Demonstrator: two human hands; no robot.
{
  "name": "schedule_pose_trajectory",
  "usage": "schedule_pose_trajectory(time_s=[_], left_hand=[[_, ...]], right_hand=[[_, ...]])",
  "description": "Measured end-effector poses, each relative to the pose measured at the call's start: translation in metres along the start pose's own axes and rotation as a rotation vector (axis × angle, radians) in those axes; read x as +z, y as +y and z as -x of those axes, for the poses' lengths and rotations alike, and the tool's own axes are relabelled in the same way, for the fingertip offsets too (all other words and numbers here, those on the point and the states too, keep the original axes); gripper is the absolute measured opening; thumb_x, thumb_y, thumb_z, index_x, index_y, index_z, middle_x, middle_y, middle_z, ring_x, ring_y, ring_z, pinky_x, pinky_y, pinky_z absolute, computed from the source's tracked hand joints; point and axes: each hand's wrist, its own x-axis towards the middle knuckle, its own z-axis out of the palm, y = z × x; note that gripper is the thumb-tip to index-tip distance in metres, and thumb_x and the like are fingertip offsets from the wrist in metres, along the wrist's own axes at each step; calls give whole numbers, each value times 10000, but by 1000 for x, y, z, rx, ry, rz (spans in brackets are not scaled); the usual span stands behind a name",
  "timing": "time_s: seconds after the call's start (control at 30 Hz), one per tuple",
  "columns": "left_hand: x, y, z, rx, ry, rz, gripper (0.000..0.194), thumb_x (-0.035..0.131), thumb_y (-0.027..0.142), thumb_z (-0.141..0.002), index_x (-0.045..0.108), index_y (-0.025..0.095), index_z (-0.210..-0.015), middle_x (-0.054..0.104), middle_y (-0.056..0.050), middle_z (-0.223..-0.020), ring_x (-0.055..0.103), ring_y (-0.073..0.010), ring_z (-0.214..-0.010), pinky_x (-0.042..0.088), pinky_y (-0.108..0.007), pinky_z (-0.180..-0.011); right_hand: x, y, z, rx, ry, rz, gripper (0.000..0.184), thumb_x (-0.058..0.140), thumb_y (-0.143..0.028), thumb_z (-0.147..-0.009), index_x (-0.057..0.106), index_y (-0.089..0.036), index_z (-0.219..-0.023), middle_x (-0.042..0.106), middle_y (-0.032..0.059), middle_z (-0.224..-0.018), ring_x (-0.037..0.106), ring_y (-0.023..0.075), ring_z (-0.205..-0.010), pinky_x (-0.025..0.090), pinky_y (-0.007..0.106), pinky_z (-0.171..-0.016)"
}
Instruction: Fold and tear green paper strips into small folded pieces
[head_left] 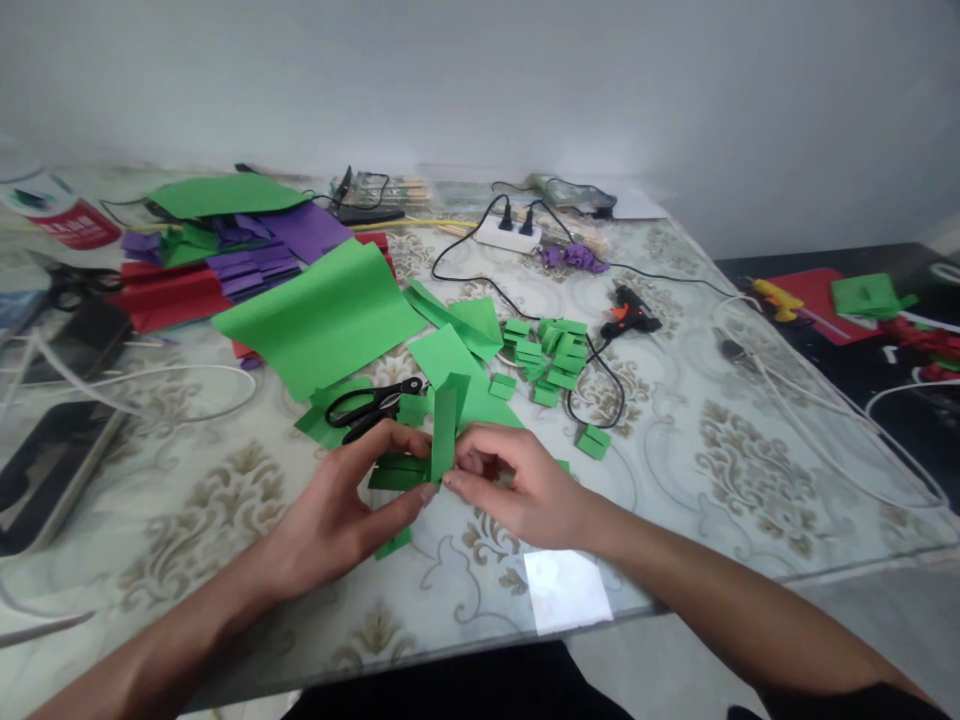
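Observation:
Between my two hands a narrow green paper strip [444, 428] with a fold in it stands upright over the table. My left hand [352, 500] pinches its lower end between thumb and fingers. From the other side, my right hand [517, 480] grips the same lower edge with thumb and forefinger. Black-handled scissors [367, 405] lie just beyond my left hand, partly covered by green paper. Small folded green paper pieces [551, 355] are heaped past my right hand, and one green piece [594, 441] lies apart to the right. A green offcut [394, 543] shows under my left hand.
A large green sheet [322, 315] and red and purple paper lie at the back left. A black glue gun [630, 312] trails its cord toward a white power strip [508, 235]. White cables cross both sides. A phone [56, 470] rests at the left edge.

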Motion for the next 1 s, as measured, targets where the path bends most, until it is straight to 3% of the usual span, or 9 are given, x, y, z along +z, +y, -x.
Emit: schedule_pose_trajectory(time_s=[0.2,0.4,0.7,0.83,1.0], left_hand=[[0,-5,1,-20,34,50,191,674,330,-991,608,286,-1164,708,-25,-1150,684,-227,-1073,558,-369,-944],[4,-10,1,-40,63,91,204,679,369,-993,606,291,-1166,695,-41,-1192,681,-239,-1108,564,-392,-963],[9,-16,0,5,93,82,161,664,367,-1007,614,288,-1137,705,-32,-1098,699,-231,-1040,577,-364,-893],[9,-14,0,21,110,73,145,670,366,-1005,618,289,-1116,704,-23,-1092,698,-222,-1045,576,-347,-898],[8,-12,-2,24,126,65,129,700,355,-984,649,262,-1058,735,-12,-999,720,-200,-912,586,-312,-802]], right_hand=[[2,1,0,40,2,-76,142,764,-181,-851,625,-192,-827,605,-27,-751,569,113,-658,465,225,-598],[5,5,0,88,13,-152,227,880,-200,-778,676,-198,-878,679,-34,-743,635,115,-658,497,216,-607],[11,13,-2,206,31,-507,318,942,-254,-722,670,-188,-874,727,-19,-761,709,130,-659,559,205,-549],[12,16,-2,216,50,-561,322,956,-232,-698,680,-181,-857,735,-20,-761,717,120,-655,574,192,-549],[12,17,-3,271,18,-601,318,940,-278,-722,691,-176,-891,753,2,-787,751,149,-706,591,204,-550]])
